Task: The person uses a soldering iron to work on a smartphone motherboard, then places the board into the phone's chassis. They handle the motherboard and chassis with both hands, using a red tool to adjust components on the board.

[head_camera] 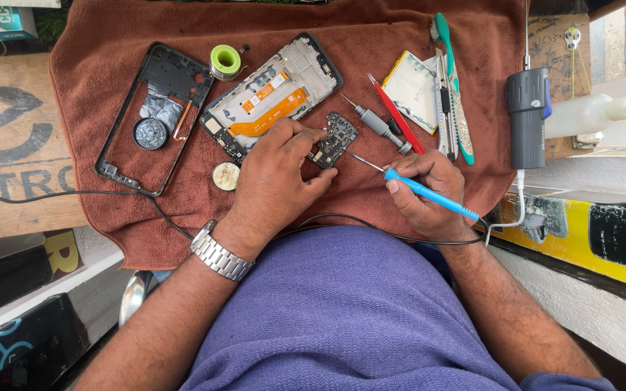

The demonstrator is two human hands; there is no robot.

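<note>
My left hand [277,174] rests on a brown towel [371,43] and pinches a small dark circuit board [336,137] at its left edge. In my right hand [429,192] is a blue-handled soldering iron [429,194], gripped like a pen; its thin metal tip [362,161] points at the board's lower right side. A black cable runs from the iron across my lap. An opened phone chassis [273,98] with orange flex ribbons lies just beyond my left hand.
A black phone frame [155,116] lies at the left with a round dark tin inside it. A green solder spool [224,61], a small round tin [225,175], a grey screwdriver [378,124], red pen, tweezers, teal toothbrush [452,80], and grey handheld tool [528,116] surround the work.
</note>
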